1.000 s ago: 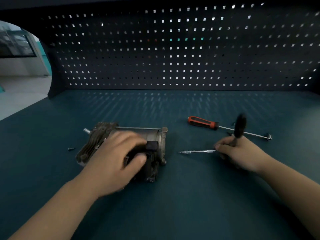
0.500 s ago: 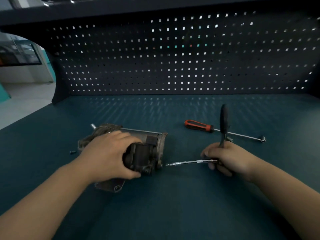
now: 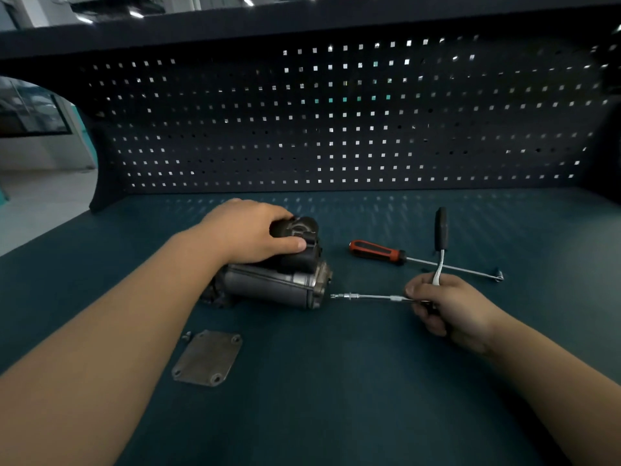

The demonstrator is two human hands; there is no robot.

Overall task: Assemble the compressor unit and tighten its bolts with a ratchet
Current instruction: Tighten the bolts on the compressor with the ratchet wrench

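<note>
Hands first: the left hand [image 3: 248, 230] is clamped over the top of the compressor unit [image 3: 275, 284], fingers curled over the far side of the black block on top and the thumb pressed flat against its near face. The right hand [image 3: 450, 304] is wrapped around the ratchet [image 3: 440, 230] down at the head end, fingers curled tight, so the black grip sticks up and away from the fist. A long thin extension bar [image 3: 369, 296] runs out of that fist to the left, pretty much level, and its tip sits right at the metal end face of the compressor. Can't tell whether it's actually seated on a bolt head there, too small to see.

The compressor itself lies on its side around the middle of the bench [image 3: 336, 398], grey cylinder body toward me, end plate pointing right at the ratchet hand.

Just behind the right hand there's a screwdriver [image 3: 376, 252] with an orange and black handle lying flat, its shaft passing behind the ratchet's shank. Nearer to me, well apart from the compressor, a flat square cover plate [image 3: 208, 358] with corner holes lies loose on the mat, with a tiny bolt [image 3: 186, 336] just off its far left corner. Dark pegboard [image 3: 336, 129] across the back.
</note>
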